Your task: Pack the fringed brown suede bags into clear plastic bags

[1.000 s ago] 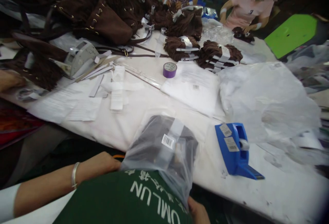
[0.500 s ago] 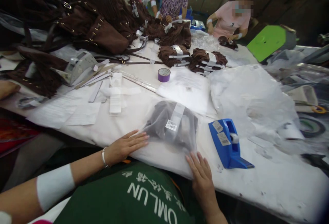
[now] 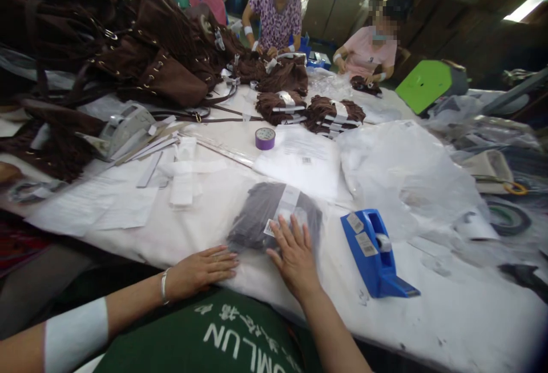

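Observation:
A dark bundle in a clear plastic bag (image 3: 252,213), with a white band and a barcode label, lies flat on the white table (image 3: 188,241) in front of me. My right hand (image 3: 295,253) rests palm down on the bag's near part, fingers spread over the band and partly over the label. At the bag's lower left corner my left hand (image 3: 203,272) lies flat near the table edge, fingers stretched out. Neither hand grips anything. To the right of the bag stands a blue tape dispenser (image 3: 372,256).
Beyond the bag are a purple tape roll (image 3: 265,139), white printed sheets (image 3: 303,161) and banded brown bundles (image 3: 336,115). Brown bags (image 3: 158,70) pile up at the left, clear plastic bags (image 3: 406,167) at the right. Several people work across the table.
My right hand has moved from the bag's lower right corner up and left onto the bag. The bag looks flatter. The camera view has shifted slightly.

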Available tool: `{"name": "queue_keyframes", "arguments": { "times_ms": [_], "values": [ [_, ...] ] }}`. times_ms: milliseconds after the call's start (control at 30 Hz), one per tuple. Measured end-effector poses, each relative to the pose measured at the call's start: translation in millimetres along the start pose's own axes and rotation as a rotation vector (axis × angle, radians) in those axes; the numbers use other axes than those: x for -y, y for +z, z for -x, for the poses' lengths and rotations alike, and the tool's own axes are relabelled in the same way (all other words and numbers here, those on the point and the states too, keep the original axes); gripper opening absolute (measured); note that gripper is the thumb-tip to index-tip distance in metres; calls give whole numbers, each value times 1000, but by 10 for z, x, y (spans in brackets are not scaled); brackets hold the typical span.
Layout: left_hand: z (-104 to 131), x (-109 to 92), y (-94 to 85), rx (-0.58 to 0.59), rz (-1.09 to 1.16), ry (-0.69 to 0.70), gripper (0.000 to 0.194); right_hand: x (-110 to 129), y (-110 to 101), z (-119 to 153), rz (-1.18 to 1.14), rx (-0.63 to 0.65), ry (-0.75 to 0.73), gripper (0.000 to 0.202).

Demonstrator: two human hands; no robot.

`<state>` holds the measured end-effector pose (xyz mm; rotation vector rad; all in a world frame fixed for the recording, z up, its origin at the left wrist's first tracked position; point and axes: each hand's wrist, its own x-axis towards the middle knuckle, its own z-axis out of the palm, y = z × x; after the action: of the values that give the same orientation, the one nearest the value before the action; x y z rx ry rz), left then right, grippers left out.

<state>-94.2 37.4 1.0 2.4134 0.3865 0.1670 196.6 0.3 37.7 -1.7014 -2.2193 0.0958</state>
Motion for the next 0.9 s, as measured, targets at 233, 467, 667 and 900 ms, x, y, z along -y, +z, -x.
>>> {"name": "queue_keyframes", "arguments": {
  "times_ms": [233,467,667,900],
  "values": [
    [185,-99,-201,-290,332,-564,36,-184,404,58,62,122,-40,70],
    [-162,-102,-156,-225,362,-990,51,-143,379,38,94,102,-29,70],
    [-135,-307,-92,-328,853,-879,53,-104,376,126,82,55,-15,71],
    [-619,-781,-782,-605,781,-392,29,319,493,-39,-305,-76,111,79]
  ]
}}
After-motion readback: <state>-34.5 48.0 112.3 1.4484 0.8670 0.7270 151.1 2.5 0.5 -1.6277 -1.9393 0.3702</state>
